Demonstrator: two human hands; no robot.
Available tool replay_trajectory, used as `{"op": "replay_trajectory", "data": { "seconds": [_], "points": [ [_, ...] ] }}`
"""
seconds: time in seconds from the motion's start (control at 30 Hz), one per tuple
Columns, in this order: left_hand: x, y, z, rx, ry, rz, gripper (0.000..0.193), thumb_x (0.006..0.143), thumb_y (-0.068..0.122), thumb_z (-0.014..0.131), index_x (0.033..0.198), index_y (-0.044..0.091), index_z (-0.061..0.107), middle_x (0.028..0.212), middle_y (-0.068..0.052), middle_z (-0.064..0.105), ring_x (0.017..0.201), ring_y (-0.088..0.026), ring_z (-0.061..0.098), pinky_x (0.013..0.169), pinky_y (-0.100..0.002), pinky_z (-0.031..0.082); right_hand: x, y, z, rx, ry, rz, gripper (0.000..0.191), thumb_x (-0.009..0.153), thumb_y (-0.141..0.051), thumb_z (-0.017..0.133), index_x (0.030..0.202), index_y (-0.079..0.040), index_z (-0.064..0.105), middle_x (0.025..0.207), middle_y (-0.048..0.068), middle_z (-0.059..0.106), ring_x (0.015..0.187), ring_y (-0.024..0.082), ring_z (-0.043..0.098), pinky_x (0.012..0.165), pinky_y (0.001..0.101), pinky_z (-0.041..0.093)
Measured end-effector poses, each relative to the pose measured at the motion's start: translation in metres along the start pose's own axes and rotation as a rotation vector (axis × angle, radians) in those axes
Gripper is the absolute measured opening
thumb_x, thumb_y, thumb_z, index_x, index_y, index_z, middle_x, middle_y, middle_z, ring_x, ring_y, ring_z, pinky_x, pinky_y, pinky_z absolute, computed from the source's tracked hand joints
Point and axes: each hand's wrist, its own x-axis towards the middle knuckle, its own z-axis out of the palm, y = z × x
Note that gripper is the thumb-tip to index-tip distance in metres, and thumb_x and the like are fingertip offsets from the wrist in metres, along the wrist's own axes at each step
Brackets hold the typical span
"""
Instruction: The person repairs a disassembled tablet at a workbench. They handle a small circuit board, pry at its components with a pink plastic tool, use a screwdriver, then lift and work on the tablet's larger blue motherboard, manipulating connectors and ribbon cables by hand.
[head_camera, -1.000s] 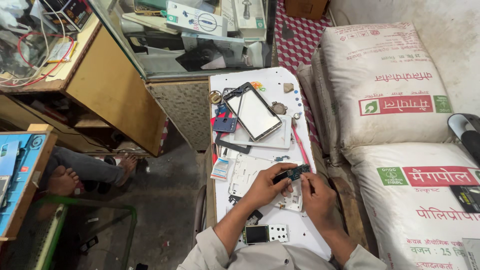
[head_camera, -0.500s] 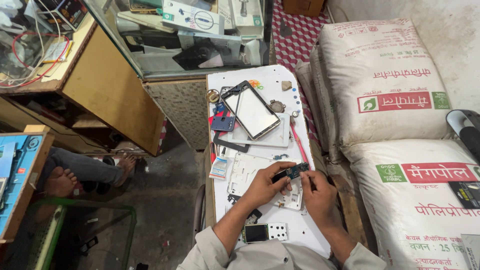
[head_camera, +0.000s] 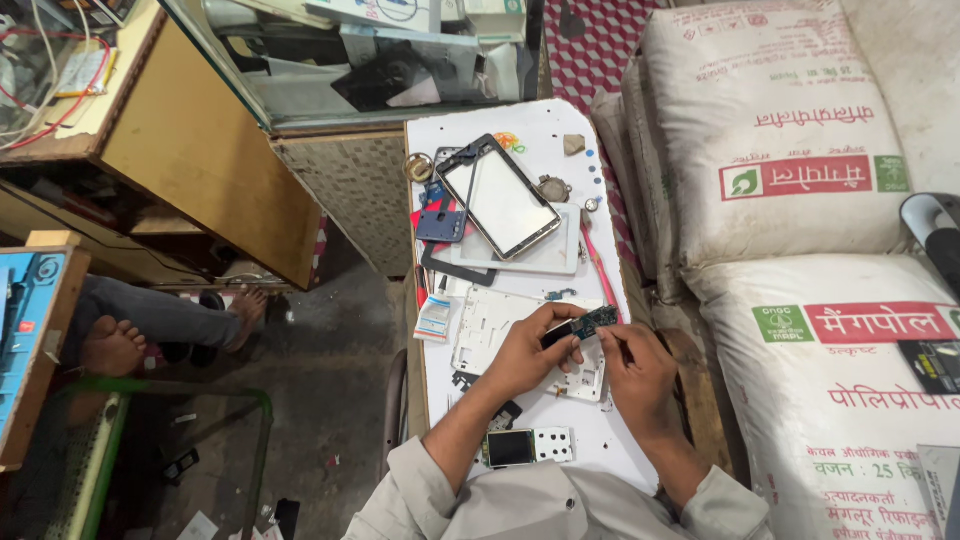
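Circuit board (head_camera: 582, 325): a small dark strip pinched between the thumb and fingers of your left hand (head_camera: 527, 350), held just above the white frame (head_camera: 490, 325) on the white table (head_camera: 535, 120). Its long axis runs diagonally, the lower end inside your grip and the free end pointing up and to the right, toward the sacks (head_camera: 790, 130).

Your right hand (head_camera: 638, 368) is closed narrowly around a thin tool, probably tweezers or a fine driver, though the view is too small to be sure; its tip sits just beside the board's free end.

Progress, as judged from the layout: the device is already well stripped. The frame lies bare beneath your hands, a dark-rimmed screen (head_camera: 500, 200) rests on other panels farther up the table, and a small keypad phone (head_camera: 525, 447) lies near your body. The board is out of the frame and in hand; the work on the board itself appears to be under way, and nothing here looks reassembled.

A red tool (head_camera: 598, 270) lies along the table's right edge, between the screen and your hands.
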Motion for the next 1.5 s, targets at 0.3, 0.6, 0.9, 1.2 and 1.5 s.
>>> {"op": "replay_trajectory", "data": {
  "seconds": [0.3, 0.6, 0.9, 1.2, 1.5],
  "points": [
    [0.000, -0.014, 0.002, 0.067, 0.026, 0.050, 0.028, 0.101, 0.004, 0.061, 0.129, 0.002, 0.060, 0.085, -0.005, 0.073, 0.071, -0.009, 0.067, 0.065, -0.026, 0.058, -0.004, 0.004, -0.003, -0.099, -0.065, -0.096, 0.025, 0.094, -0.002, 0.076, 0.119, -0.001, 0.073, 0.091, 0.016, 0.073, 0.074, 0.019, 0.069, 0.068, 0.0298, 0.054],
    [-0.004, -0.012, 0.005, -0.006, -0.011, 0.003, 0.028, 0.105, 0.007, 0.058, 0.132, 0.000, 0.059, 0.082, -0.004, 0.072, 0.067, -0.007, 0.065, 0.063, -0.023, 0.056, -0.009, 0.010, -0.010, -0.044, -0.136, -0.070, 0.024, 0.097, 0.005, 0.073, 0.120, 0.000, 0.072, 0.092, 0.014, 0.074, 0.078, 0.020, 0.074, 0.069, 0.0305, 0.057],
    [-0.003, -0.005, 0.007, 0.018, -0.017, -0.034, 0.030, 0.105, 0.009, 0.058, 0.134, 0.001, 0.058, 0.080, -0.005, 0.074, 0.066, -0.006, 0.065, 0.062, -0.023, 0.056, -0.010, 0.013, -0.010, -0.048, -0.136, -0.111, 0.024, 0.096, 0.006, 0.073, 0.119, 0.000, 0.071, 0.092, 0.015, 0.075, 0.078, 0.019, 0.075, 0.067, 0.0293, 0.056],
    [-0.005, -0.003, 0.008, 0.043, -0.026, -0.023, 0.030, 0.105, 0.010, 0.058, 0.134, 0.001, 0.059, 0.080, -0.004, 0.074, 0.067, -0.006, 0.066, 0.062, -0.023, 0.057, -0.009, 0.011, -0.009, -0.047, -0.118, -0.058, 0.022, 0.098, 0.005, 0.073, 0.120, -0.002, 0.072, 0.086, 0.013, 0.072, 0.071, 0.019, 0.072, 0.063, 0.0303, 0.054],
    [-0.003, -0.003, 0.008, 0.075, -0.020, -0.024, 0.030, 0.104, 0.008, 0.058, 0.133, 0.001, 0.059, 0.080, -0.004, 0.074, 0.065, -0.006, 0.066, 0.061, -0.023, 0.057, -0.007, 0.008, -0.012, -0.092, -0.126, -0.128, 0.022, 0.099, 0.005, 0.071, 0.120, -0.002, 0.071, 0.087, 0.013, 0.071, 0.072, 0.020, 0.070, 0.064, 0.0323, 0.053]
  ]
}}
